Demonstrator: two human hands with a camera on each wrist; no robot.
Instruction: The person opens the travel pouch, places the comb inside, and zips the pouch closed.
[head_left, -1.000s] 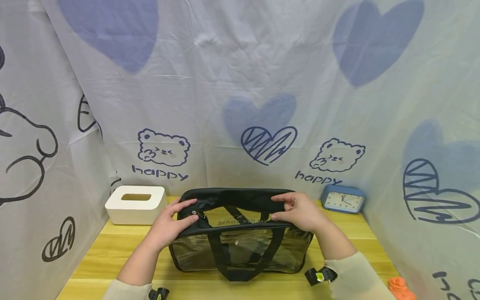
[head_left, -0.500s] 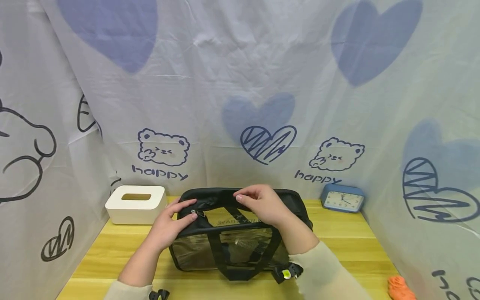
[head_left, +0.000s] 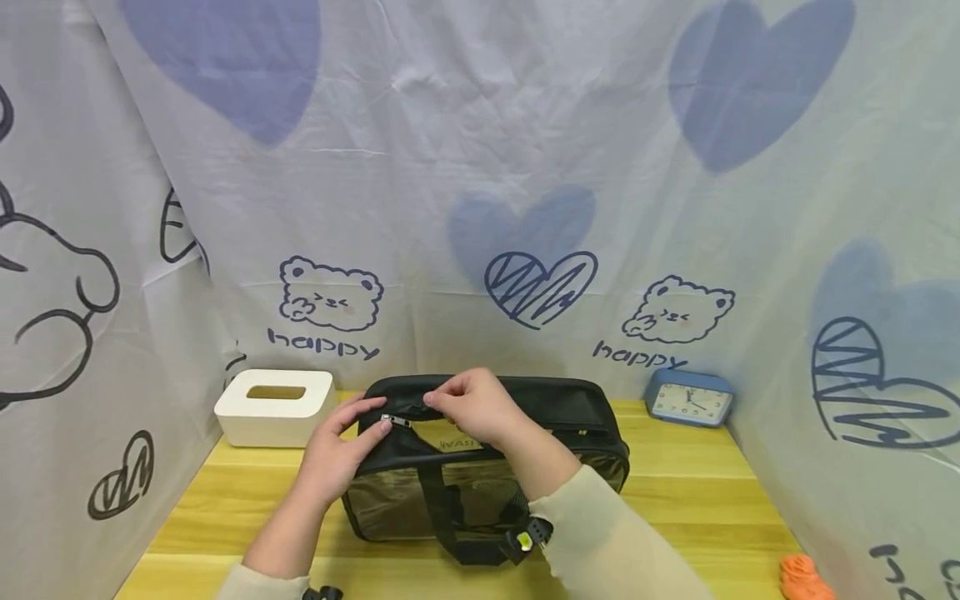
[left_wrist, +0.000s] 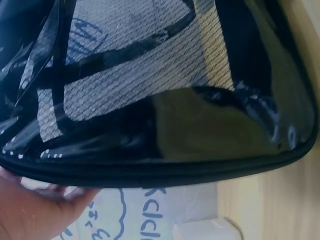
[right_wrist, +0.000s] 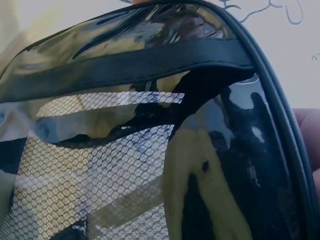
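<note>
A travel bag [head_left: 480, 500] with clear tinted sides, black trim and mesh stands on the table. My left hand [head_left: 341, 450] holds its top left corner, the thumb beside a metal zip pull [head_left: 395, 420]. In the left wrist view, that hand [left_wrist: 45, 210] lies against the bag's rim [left_wrist: 150, 172]. My right hand [head_left: 480, 407] pinches at the black top near the left end of the zip opening; the exact piece between thumb and finger is too small to tell. My forearm hides part of the opening. Only the clear panel and mesh [right_wrist: 120, 165] show well in the right wrist view.
A white tissue box [head_left: 276, 408] stands at the back left. At the back right is a blue alarm clock [head_left: 690, 398]. An orange object [head_left: 804, 577] lies at the front right edge. Printed cloth encloses the wooden table [head_left: 697, 500] on three sides.
My right hand has moved from the bag's right end leftward along its top to near my left hand. The right part of the opening looks narrower now. My left hand has stayed in place.
</note>
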